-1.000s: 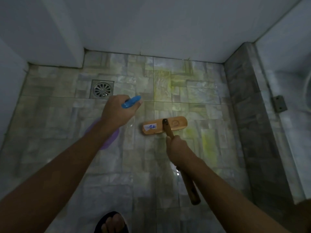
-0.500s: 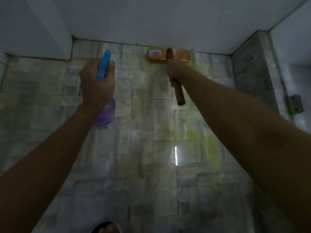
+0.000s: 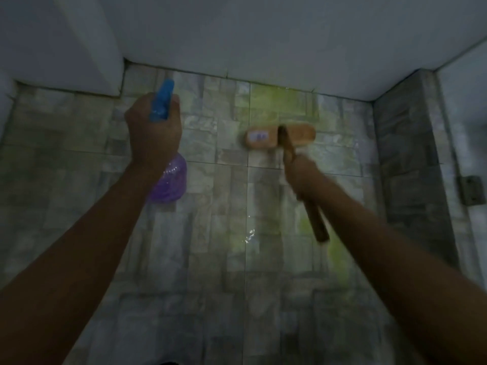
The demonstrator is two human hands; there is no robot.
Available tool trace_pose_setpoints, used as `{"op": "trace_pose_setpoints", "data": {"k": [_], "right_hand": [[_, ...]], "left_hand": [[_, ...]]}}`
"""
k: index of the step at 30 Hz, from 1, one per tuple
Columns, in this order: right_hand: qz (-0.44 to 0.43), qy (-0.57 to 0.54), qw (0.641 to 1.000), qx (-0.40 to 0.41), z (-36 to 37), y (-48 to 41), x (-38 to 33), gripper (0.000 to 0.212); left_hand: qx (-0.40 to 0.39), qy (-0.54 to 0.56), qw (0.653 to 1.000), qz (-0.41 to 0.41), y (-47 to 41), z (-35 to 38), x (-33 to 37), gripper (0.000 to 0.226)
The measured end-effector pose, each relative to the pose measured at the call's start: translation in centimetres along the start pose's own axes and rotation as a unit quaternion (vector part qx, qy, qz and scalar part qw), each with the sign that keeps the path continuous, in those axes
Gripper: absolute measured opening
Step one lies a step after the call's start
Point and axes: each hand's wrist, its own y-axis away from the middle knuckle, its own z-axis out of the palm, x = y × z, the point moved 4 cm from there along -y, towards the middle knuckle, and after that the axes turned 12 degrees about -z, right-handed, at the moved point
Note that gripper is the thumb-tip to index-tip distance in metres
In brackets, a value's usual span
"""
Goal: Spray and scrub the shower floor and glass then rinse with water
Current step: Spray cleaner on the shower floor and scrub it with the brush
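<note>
My left hand [image 3: 154,131] grips a spray bottle [image 3: 168,181] with a purple body and a blue trigger head, held above the left side of the tiled shower floor [image 3: 216,259]. My right hand [image 3: 301,177] is closed around the wooden handle of a scrub brush [image 3: 280,136]. The brush's wooden head lies flat on the tiles a little short of the back wall, with a white label on its left half. Yellow-green cleaner streaks the wet tiles beyond the brush head and below my right arm.
White walls [image 3: 263,43] close the floor at the back and left. A dark stone curb [image 3: 411,167] runs along the right, with a metal hinge plate [image 3: 473,189] beyond it. The frame is dim and slightly blurred.
The brush head has come back from the base of the back wall toward me. My left hand with the bottle has stayed about where it was half a second ago.
</note>
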Motion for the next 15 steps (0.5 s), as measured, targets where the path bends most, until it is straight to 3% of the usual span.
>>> {"op": "trace_pose_setpoints", "data": {"k": [2,6,10,15], "right_hand": [[-0.020,-0.016,0.999,0.034,-2.0,-5.0,-3.0,0.031],[-0.041,-0.017,0.999,0.007,-0.1,-7.4,-6.1,0.039],[-0.079,-0.022,0.994,-0.071,6.0,2.3,-3.3,0.038],[-0.072,0.068,0.988,-0.117,5.0,13.6,3.3,0.034]], "left_hand": [[-0.003,-0.012,1.000,0.007,0.4,0.2,0.3,0.033],[-0.029,-0.045,0.998,0.036,1.7,1.2,1.5,0.037],[-0.034,-0.086,0.994,0.061,2.3,1.8,2.2,0.038],[-0.078,-0.077,0.990,0.087,2.4,2.5,2.6,0.034]]}}
